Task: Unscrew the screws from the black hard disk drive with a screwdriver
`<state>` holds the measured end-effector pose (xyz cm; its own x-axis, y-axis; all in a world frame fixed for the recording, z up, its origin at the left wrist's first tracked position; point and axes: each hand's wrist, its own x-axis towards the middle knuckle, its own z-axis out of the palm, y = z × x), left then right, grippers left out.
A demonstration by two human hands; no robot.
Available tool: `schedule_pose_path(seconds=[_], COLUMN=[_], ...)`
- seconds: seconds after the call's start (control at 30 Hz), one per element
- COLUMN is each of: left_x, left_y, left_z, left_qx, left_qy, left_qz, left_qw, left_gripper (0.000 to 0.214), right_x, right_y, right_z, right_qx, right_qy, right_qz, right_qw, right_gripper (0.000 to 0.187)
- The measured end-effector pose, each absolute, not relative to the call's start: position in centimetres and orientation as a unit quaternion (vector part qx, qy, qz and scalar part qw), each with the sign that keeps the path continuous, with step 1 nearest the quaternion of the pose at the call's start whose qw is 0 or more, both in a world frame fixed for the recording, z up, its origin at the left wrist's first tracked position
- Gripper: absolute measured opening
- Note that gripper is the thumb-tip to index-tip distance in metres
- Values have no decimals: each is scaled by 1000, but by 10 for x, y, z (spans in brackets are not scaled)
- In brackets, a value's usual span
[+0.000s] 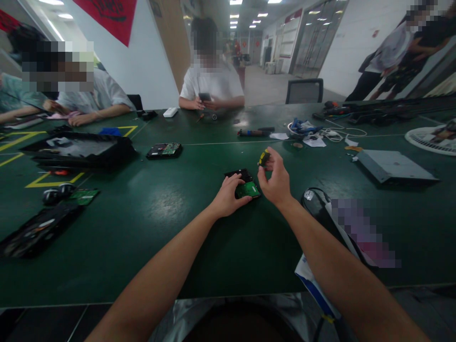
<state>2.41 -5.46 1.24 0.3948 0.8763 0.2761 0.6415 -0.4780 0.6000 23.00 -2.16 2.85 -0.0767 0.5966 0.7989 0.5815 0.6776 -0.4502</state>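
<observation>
On the green table lies a black hard drive with a green circuit board [248, 190] facing up. My left hand [229, 194] steadies it, fingers over its left part and thumb along the near edge. Just to the right and a little above the drive, my right hand [276, 178] is closed around a screwdriver [264, 157] with a yellow and black handle. The screwdriver's shaft and tip cannot be made out. Another drive-like device with an exposed board [164, 150] lies farther left, apart from both hands.
A black plastic housing [83, 149] and dismantled parts [42, 228] lie left. On the right are a grey metal box [397, 166], a cable [317, 192], a white fan grille [432, 140] and a blue bundle [302, 127]. A person [213, 88] sits opposite with a phone.
</observation>
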Motion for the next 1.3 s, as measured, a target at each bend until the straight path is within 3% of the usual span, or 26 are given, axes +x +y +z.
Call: schedule_pose_path(seconds=[1.3], left_x=[24], left_y=[-55], left_z=[12], left_qx=[810], left_qy=[468], left_qz=[289], left_qw=[202], left_gripper=[55], right_x=[229], right_y=[-23], right_z=[30], right_qx=[-420], right_qy=[-722], right_qz=[-5], right_qw=[550], right_gripper=[67])
